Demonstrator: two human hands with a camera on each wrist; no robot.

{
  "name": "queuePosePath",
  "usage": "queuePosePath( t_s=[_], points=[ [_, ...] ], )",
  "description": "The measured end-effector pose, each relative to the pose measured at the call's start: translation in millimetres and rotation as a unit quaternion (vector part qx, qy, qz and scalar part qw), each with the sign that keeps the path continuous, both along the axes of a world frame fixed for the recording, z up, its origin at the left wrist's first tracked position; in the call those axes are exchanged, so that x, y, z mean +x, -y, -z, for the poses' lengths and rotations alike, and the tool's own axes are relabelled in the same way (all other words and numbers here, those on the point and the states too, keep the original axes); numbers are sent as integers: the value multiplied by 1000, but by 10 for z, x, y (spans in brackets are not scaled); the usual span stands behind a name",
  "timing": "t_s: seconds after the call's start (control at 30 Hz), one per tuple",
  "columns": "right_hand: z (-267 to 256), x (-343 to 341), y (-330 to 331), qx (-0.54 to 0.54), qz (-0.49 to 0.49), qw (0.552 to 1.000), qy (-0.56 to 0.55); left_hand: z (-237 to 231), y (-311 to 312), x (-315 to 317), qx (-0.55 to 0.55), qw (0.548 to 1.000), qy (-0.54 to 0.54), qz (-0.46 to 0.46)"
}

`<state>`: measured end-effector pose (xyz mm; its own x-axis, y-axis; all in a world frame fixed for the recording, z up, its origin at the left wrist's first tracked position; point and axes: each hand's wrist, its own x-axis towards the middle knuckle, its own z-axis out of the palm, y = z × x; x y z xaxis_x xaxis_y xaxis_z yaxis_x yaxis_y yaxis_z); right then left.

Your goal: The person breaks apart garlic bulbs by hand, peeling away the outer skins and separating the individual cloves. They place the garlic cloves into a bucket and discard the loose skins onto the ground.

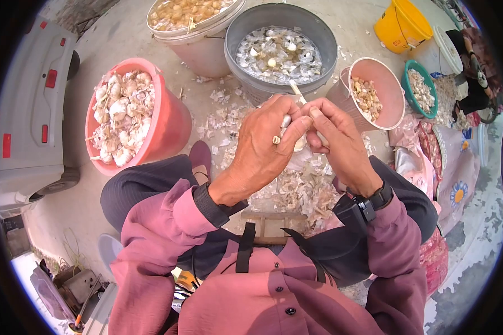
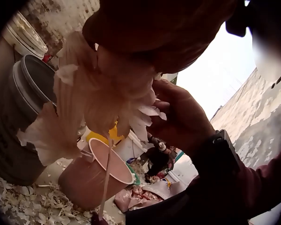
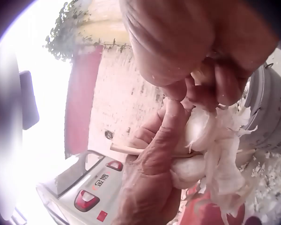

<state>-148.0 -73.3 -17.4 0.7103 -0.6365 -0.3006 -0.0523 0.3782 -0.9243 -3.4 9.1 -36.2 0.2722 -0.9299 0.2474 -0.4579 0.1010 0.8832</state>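
My left hand (image 1: 260,148) grips a partly peeled garlic bulb (image 3: 199,129) with pale cloves showing and papery skin (image 2: 91,98) hanging loose from it. A thin pale stick (image 3: 124,150) runs under the left thumb, alongside the bulb. Against the left hand, my right hand (image 1: 341,134) has its thumb and fingers curled in, pinching at the garlic. From above, the hands hide most of the bulb.
A pink tub (image 1: 173,120) of whole garlic stands at left. Ahead are a grey tub (image 1: 237,42) with cloves in water and a white bucket (image 1: 198,50). A pink bucket (image 1: 394,89) of cloves sits at right. Skins (image 1: 296,192) litter the ground between the feet.
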Motion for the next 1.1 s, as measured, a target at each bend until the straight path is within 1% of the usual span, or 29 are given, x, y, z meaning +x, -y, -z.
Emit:
queuePosePath(
  t_s=[0.03, 0.07, 0.1, 0.13, 0.2, 0.23, 0.27, 0.3, 0.33, 0.37, 0.4, 0.43, 0.47, 0.5, 0.53, 0.6, 0.73, 0.8, 0.83, 0.87, 0.9, 0.93, 0.97, 1.0, 1.07, 1.1],
  points=[
    [69, 43, -35, 2, -1, 1000, -1, 58, -7, -56, 25, 995, -91, -36],
    [189, 92, -81, 55, 34, 997, 41, 124, 11, -112, 29, 995, -93, -38],
    [256, 117, -139, 111, 71, 988, 81, 175, 26, -174, 39, 983, -160, -76],
    [271, 112, -173, 119, 73, 987, 76, 217, 18, -207, 50, 966, -226, -114],
    [205, 149, -131, 81, 69, 992, 70, 202, 19, -165, 70, 961, -249, -98],
    [176, 139, -100, 82, 66, 990, 96, 139, 34, -153, 59, 947, -303, -88],
    [147, 154, -101, 80, 65, 990, 94, 96, 56, -136, 45, 931, -355, -77],
    [120, 181, -117, -10, 75, 995, 61, 86, 60, -114, 46, 943, -321, -78],
    [102, 200, -121, -100, 85, 991, 29, 89, 66, -106, 44, 943, -321, -77],
    [90, 172, -130, -124, 74, 989, 19, 94, 62, -92, 49, 940, -327, -80],
    [58, 159, -145, -125, 74, 989, 22, 90, 57, -75, 54, 938, -333, -84],
    [11, 152, -155, -209, 53, 975, -49, 78, 55, -59, 52, 939, -330, -85],
    [-9, 145, -161, -289, 31, 949, -122, 66, 42, -54, 67, 927, -361, -83],
    [13, 138, -160, -319, 37, 939, -126, 62, 27, -53, 84, 913, -392, -80],
    [26, 136, -153, -319, 37, 939, -125, 74, 28, -44, 84, 913, -391, -80],
    [42, 130, -130, -399, 15, 912, -97, 103, 40, -22, 41, 932, -356, -57],
    [-28, 86, -77, -394, -12, 911, -125, 84, 31, 7, 66, 915, -396, -45],
    [-42, 58, -78, -231, 5, 968, -103, 78, 46, 23, 37, 926, -375, -21],
    [-20, 60, -54, -233, 6, 967, -101, 44, 40, 51, 35, 927, -373, -20],
    [30, 59, -23, -176, 55, 982, -30, -11, 25, 83, 60, 926, -373, -25],
    [69, 43, 5, -116, 104, 987, 40, -43, 25, 91, 87, 923, -374, -29],
    [81, 11, 36, -118, 106, 987, 39, -30, 42, 76, 86, 923, -374, -26],
    [88, -22, 70, -75, 112, 989, 68, -7, 57, 61, 47, 960, -274, -17],
    [101, -40, 80, -29, 117, 988, 97, 4, 59, 51, 10, 985, -170, -10],
    [150, -26, 34, -7, 129, 986, 104, -14, 35, 18, 30, 987, -158, 12],
    [178, -23, -1, 2, 126, 987, 102, 31, 42, -22, 3, 990, -141, 3]
  ],
)
